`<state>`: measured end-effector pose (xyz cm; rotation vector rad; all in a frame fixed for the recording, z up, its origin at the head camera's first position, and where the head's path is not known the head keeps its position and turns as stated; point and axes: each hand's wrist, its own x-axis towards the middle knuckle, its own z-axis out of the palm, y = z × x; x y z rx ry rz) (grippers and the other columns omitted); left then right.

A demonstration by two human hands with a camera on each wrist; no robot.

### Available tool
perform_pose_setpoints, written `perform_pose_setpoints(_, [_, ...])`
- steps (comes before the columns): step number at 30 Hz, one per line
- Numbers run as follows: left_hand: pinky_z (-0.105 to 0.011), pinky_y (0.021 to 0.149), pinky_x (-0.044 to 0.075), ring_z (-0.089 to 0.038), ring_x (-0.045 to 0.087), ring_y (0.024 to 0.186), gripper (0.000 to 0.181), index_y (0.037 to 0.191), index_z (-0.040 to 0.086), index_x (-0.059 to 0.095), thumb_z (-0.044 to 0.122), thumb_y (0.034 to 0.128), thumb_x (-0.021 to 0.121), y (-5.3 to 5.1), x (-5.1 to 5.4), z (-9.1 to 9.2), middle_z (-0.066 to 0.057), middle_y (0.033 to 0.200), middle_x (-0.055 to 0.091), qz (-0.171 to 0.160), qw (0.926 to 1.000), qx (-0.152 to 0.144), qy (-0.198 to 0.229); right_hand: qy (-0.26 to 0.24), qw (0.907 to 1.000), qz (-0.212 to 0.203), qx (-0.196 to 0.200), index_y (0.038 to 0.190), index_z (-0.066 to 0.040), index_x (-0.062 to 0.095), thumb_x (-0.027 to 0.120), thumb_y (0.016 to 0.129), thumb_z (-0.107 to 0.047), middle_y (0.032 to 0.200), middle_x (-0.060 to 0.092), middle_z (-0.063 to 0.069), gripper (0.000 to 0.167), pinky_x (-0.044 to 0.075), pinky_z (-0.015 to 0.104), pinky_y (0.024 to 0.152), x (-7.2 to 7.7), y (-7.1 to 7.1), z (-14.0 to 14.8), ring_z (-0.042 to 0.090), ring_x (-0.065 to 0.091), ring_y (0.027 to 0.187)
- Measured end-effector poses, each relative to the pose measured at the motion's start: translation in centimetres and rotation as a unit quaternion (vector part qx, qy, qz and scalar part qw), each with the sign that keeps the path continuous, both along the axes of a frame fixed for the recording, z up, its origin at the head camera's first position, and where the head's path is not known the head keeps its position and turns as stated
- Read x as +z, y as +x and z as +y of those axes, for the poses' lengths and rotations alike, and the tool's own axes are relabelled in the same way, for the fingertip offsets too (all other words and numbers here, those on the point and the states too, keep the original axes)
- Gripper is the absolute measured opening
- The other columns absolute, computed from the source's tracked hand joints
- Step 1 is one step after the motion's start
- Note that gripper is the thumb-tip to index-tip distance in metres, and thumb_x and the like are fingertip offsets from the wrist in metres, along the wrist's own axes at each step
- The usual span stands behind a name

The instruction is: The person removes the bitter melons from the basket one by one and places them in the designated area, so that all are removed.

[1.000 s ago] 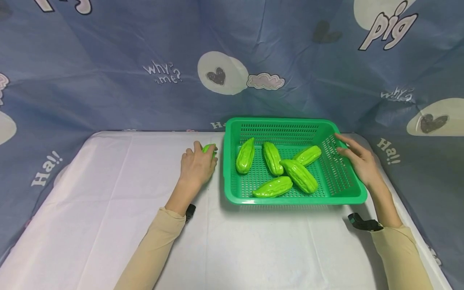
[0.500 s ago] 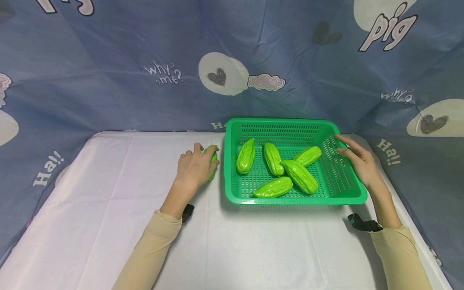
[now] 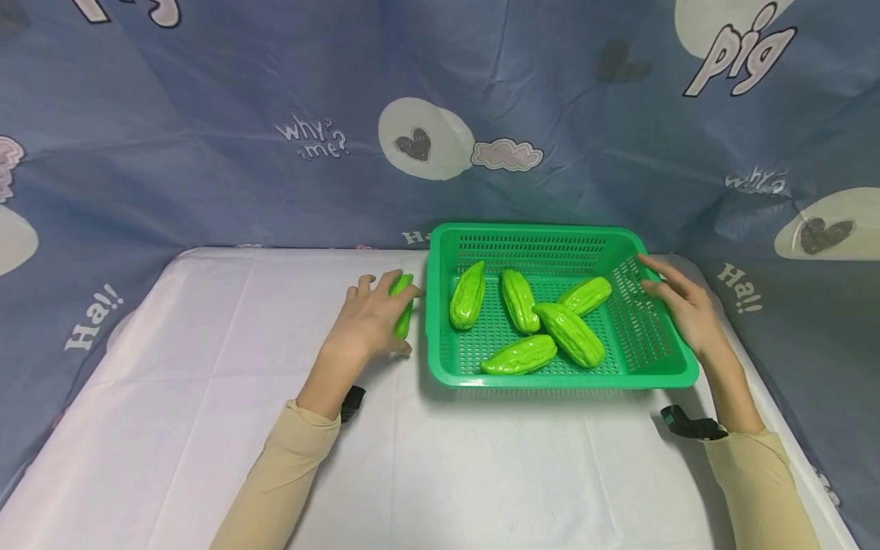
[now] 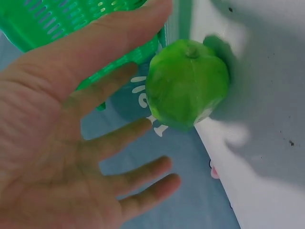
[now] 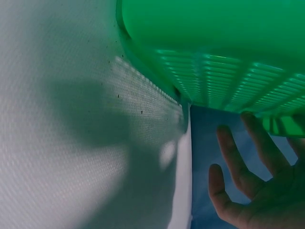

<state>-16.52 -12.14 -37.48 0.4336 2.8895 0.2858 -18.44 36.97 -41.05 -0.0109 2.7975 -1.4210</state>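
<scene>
A light green, ridged vegetable [image 3: 403, 325] lies on the white cloth just left of the green basket [image 3: 565, 381]. My left hand [image 3: 367, 317] is spread over and beside it, and in the left wrist view the fingers of the hand [image 4: 71, 157] are apart, with the vegetable [image 4: 187, 86] beyond their tips. Part of it is hidden in the head view. On the basket's right rim rests my right hand [image 3: 690, 313]; in the right wrist view this hand [image 5: 267, 191] has its fingers spread against the basket's side [image 5: 228, 81].
Inside the basket lie several similar green vegetables, among them one at the left [image 3: 467, 296] and one at the front [image 3: 520, 355]. A blue printed cloth [image 3: 275, 183] hangs behind the white-covered table [image 3: 481, 473].
My left hand has shifted slightly toward the front and its fingers have spread wider, showing more of the vegetable beside the basket. The right hand stays at the basket's rim.
</scene>
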Motion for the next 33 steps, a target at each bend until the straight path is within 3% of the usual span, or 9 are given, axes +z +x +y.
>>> perform_pose_setpoints(6, [-0.061, 0.114, 0.046, -0.047, 0.046, 0.149, 0.099, 0.156, 0.025, 0.052, 0.023, 0.0711, 0.102, -0.1, -0.3, -0.1, -0.015, 0.174, 0.035, -0.004, 0.9998, -0.015, -0.008, -0.004, 1.0, 0.002, -0.001, 0.168, -0.036, 0.038, 0.049, 0.113, -0.044, 0.181, 0.021, 0.015, 0.056, 0.018, 0.082, 0.124, -0.1, 0.0, 0.0, 0.055, 0.017, 0.164])
perform_pose_setpoints(12, [-0.058, 0.108, 0.052, -0.045, 0.055, 0.14, 0.093, 0.153, 0.024, 0.056, 0.012, 0.0722, 0.101, -0.2, -0.8, -0.3, -0.017, 0.17, 0.042, 0.019, 0.9997, -0.015, 0.004, -0.007, 1.0, 0.007, 0.001, 0.168, -0.034, 0.038, 0.049, 0.113, -0.043, 0.18, 0.022, 0.016, 0.056, 0.017, 0.082, 0.125, -0.2, -0.1, 0.0, 0.055, 0.017, 0.164])
perform_pose_setpoints(22, [-0.058, 0.101, 0.054, -0.044, 0.059, 0.136, 0.085, 0.149, 0.023, 0.061, 0.014, 0.0735, 0.101, -0.9, -1.6, -0.2, -0.017, 0.168, 0.045, 0.054, 0.9983, -0.009, 0.021, -0.006, 1.0, 0.001, -0.001, 0.168, -0.035, 0.038, 0.049, 0.113, -0.044, 0.181, 0.02, 0.015, 0.057, 0.016, 0.083, 0.124, -0.1, -0.2, 0.1, 0.056, 0.016, 0.164])
perform_pose_setpoints(33, [-0.058, 0.103, 0.053, -0.045, 0.058, 0.137, 0.072, 0.148, 0.024, 0.062, 0.021, 0.0835, 0.094, -1.2, -2.2, -0.4, -0.018, 0.173, 0.036, 0.043, 0.9986, 0.003, 0.031, -0.008, 1.0, 0.001, -0.004, 0.168, -0.034, 0.039, 0.05, 0.113, -0.044, 0.18, 0.022, 0.015, 0.056, 0.017, 0.082, 0.125, -0.1, 0.0, 0.0, 0.054, 0.016, 0.165])
